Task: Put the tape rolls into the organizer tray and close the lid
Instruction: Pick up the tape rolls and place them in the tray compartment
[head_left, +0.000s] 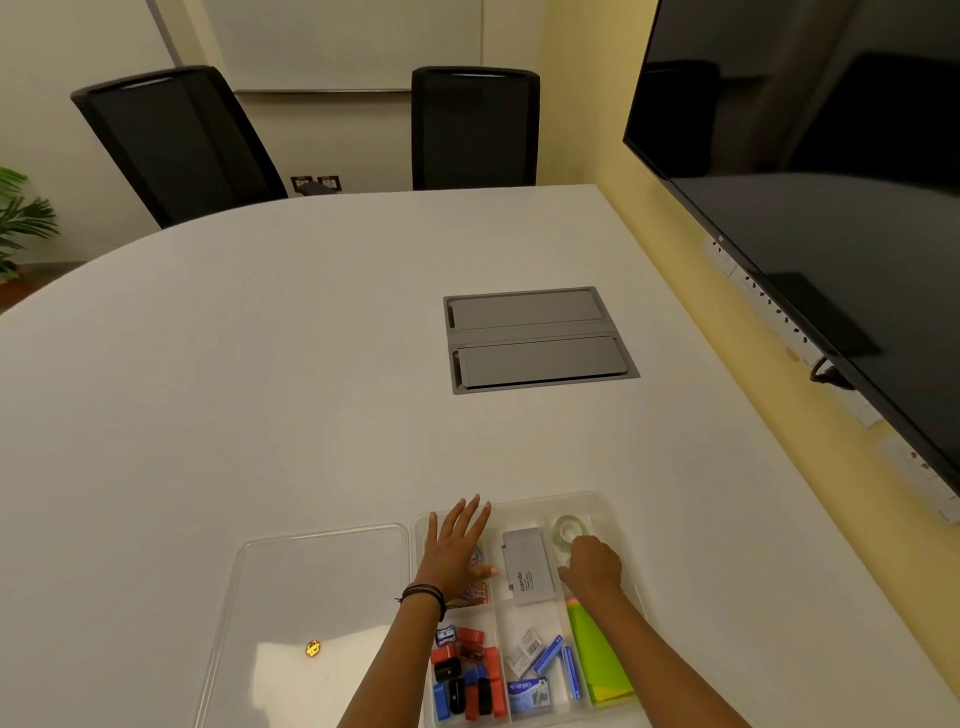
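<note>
**Clear tape roll sits in the tray's far right compartment**

From the head view: a grey "camlin" box (527, 565) lies mid-tray. The organizer tray (605, 503) sits at the table's (260, 364) near edge, its lid (291, 597) lying alongside. The right hand (592, 566), fingers curled, touches the clear tape roll (569, 529); whether it grips, I can't tell. The left hand (454, 545) rests flat, fingers spread.

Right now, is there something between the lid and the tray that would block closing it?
Yes. Both hands are over the organizer tray: the left hand lies flat on the left compartments, and the right hand is at the tape roll in the far right compartment. The clear lid lies on the table beside the tray's left side.
</note>
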